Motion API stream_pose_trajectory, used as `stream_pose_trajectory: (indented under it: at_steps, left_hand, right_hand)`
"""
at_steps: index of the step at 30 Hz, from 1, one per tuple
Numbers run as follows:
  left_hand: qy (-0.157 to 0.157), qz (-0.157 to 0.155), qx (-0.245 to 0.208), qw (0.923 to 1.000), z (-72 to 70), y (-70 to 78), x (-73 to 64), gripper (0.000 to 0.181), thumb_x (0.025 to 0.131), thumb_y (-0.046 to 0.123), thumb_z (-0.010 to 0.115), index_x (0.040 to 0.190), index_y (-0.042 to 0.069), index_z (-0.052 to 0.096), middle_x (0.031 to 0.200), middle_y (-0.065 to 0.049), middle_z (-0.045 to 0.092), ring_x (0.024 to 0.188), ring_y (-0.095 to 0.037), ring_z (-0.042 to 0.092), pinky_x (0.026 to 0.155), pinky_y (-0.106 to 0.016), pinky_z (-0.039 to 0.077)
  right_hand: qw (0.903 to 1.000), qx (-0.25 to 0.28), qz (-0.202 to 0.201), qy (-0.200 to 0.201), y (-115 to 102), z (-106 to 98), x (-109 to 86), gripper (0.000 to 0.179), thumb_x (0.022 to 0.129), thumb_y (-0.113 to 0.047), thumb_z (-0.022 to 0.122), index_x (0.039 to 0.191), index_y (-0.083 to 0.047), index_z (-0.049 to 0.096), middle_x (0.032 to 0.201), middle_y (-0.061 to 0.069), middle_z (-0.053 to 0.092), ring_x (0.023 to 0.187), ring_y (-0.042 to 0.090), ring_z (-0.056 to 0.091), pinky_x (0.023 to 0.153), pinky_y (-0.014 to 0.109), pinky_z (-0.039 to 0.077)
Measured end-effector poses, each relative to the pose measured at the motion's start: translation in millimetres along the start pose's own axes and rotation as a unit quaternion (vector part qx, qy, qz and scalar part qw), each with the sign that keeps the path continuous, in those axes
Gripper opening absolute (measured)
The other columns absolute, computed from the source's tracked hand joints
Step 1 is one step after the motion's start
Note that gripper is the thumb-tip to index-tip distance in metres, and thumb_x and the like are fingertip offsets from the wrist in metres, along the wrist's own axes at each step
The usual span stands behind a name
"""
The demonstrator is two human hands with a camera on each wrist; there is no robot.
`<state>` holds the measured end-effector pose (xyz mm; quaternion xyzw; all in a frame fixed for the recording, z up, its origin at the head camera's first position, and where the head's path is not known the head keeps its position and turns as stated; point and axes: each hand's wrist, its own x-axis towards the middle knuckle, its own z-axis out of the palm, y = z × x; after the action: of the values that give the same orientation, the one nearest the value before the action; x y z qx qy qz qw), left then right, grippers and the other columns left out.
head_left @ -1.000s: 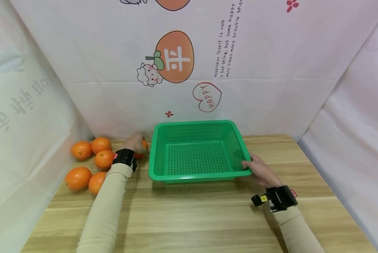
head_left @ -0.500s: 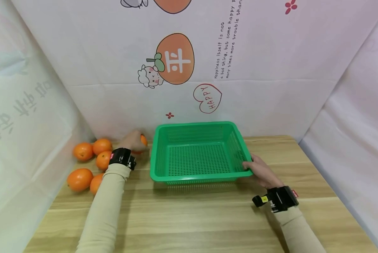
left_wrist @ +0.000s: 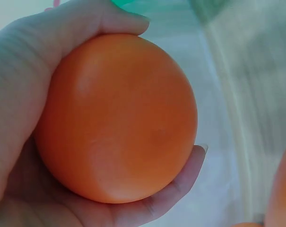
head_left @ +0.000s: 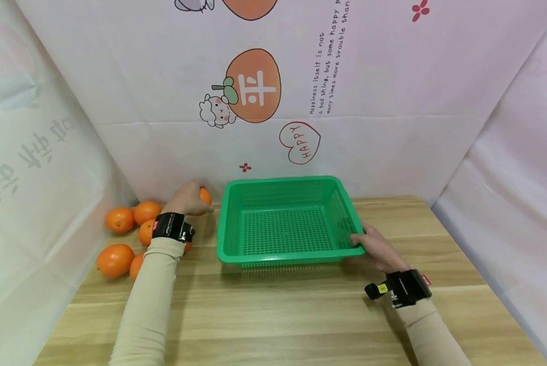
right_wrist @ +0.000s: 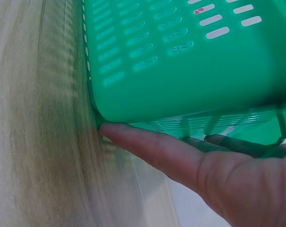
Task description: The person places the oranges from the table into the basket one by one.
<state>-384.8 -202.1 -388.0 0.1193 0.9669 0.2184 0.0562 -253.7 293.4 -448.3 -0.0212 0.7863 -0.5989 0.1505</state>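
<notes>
My left hand (head_left: 186, 198) grips an orange (head_left: 205, 195) near the back edge of the table, left of the green basket (head_left: 282, 256). In the left wrist view the thumb curls over the top of the orange (left_wrist: 119, 118) and a finger wraps beneath it. My right hand (head_left: 377, 246) holds the basket's near right corner, its thumb over the rim. The right wrist view has a finger (right_wrist: 152, 144) along the lower edge of the basket (right_wrist: 180, 90). No fruit shows inside the basket.
Several oranges lie at the left, among them a large one (head_left: 115, 260) in front and another (head_left: 120, 220) farther back. One more orange (head_left: 188, 247) peeks out beside the left wrist. A printed white cloth (head_left: 392, 101) hangs behind the wooden table (head_left: 273, 325).
My left hand has moved back and slightly left with the orange, and an orange now shows beside its wrist. The right hand keeps its hold on the basket.
</notes>
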Motion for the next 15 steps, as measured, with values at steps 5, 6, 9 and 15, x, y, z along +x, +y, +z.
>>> stream_pose_trajectory:
  at_steps: [5,6,9,15]
  left_hand:
    - [0.013,0.009,0.007,0.9998,-7.8,8.0,-2.6,0.053,0.083,0.025,0.083,0.123,0.0,0.06,0.111,-0.021,0.066,0.094,-0.033,0.062,0.08,-0.041,0.053]
    - [0.017,0.011,0.006,0.9998,-8.7,9.2,-3.0,0.053,0.082,0.025,0.083,0.123,0.0,0.06,0.11,-0.021,0.065,0.094,-0.033,0.062,0.079,-0.041,0.053]
    - [0.022,0.02,0.008,0.9995,-11.7,13.7,-4.0,0.05,0.08,0.023,0.083,0.119,0.001,0.061,0.106,-0.02,0.065,0.091,-0.033,0.061,0.078,-0.041,0.052]
    - [0.027,0.045,-0.01,0.9986,-17.5,22.6,-8.8,0.048,0.077,0.018,0.08,0.116,-0.001,0.06,0.1,-0.019,0.062,0.085,-0.033,0.056,0.068,-0.034,0.047]
  right_hand:
    - [0.9999,0.009,-0.001,0.004,0,0,0.3,0.078,0.092,0.002,0.047,0.164,0.006,0.017,0.153,0.033,0.034,0.126,0.038,0.045,0.094,0.029,0.045]
    - [0.9999,0.012,0.0,0.004,0,0,0.4,0.078,0.092,0.002,0.047,0.164,0.006,0.017,0.152,0.033,0.035,0.125,0.038,0.045,0.093,0.029,0.046]
    - [0.9998,0.02,0.002,-0.002,0,0,0.7,0.079,0.092,0.003,0.046,0.165,0.005,0.015,0.151,0.033,0.034,0.123,0.037,0.047,0.093,0.029,0.047]
    - [0.9999,0.013,0.001,-0.003,1,1,0.3,0.079,0.091,0.002,0.048,0.164,0.004,0.019,0.143,0.031,0.04,0.115,0.035,0.049,0.09,0.031,0.047]
